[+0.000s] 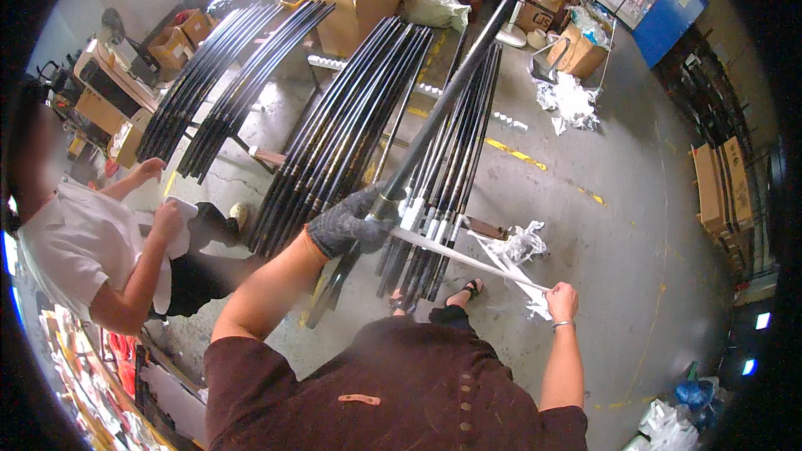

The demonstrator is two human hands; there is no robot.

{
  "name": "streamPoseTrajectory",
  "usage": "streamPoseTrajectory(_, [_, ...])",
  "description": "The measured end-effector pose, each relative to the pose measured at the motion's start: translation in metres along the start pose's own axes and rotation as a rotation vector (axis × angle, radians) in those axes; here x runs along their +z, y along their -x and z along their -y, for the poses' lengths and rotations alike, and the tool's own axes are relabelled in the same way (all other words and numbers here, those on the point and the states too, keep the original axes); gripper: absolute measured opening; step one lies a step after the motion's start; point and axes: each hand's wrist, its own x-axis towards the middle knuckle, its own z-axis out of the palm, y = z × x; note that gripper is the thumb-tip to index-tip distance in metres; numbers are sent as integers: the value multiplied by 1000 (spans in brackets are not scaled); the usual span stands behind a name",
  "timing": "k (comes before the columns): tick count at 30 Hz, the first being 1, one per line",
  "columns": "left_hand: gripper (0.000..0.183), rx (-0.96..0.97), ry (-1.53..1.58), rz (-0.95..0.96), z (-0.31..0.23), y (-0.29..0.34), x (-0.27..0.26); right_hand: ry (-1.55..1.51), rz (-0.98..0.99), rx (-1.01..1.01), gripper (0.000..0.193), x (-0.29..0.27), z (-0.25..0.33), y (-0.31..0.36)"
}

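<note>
My left hand (pixel 344 224), in a dark grey knitted glove, is closed around a long black pole (pixel 447 104). The pole slants up and away to the right, its lower end below the glove. My bare right hand (pixel 562 302) pinches the end of a white strip (pixel 472 260). The strip stretches taut from beside the gloved hand across to the right; whether it is fixed to the pole there I cannot tell. Loose white strip material (pixel 535 296) hangs near my right fingers. Beneath the held pole lies a row of similar black poles (pixel 472 129).
More black poles (pixel 351 125) rest on supports to the left. At the left edge a person in a white shirt (pixel 92 242) holds a white object (pixel 182 209). White scraps (pixel 522 242) lie on the floor. Cardboard boxes (pixel 355 8) stand at the back.
</note>
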Motion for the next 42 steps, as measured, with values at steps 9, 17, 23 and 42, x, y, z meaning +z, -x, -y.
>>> streamPoseTrajectory(9, [73, 43, -37, -225, -15, 33, -30, -81, 10, 117, 16, 43, -43, 0])
streamPoseTrajectory(17, [61, 189, -635, -696, 33, 62, -130, -493, 330, 499, 24, 88, -163, 42])
streamPoseTrajectory(23, [56, 128, -698, -921, 182, 57, -232, -462, 323, 500, 23, 112, -190, 104])
streamPoseTrajectory(42, [36, -170, -1972, -581, 256, 29, -197, -34, 727, 530, 34, 105, -381, 252])
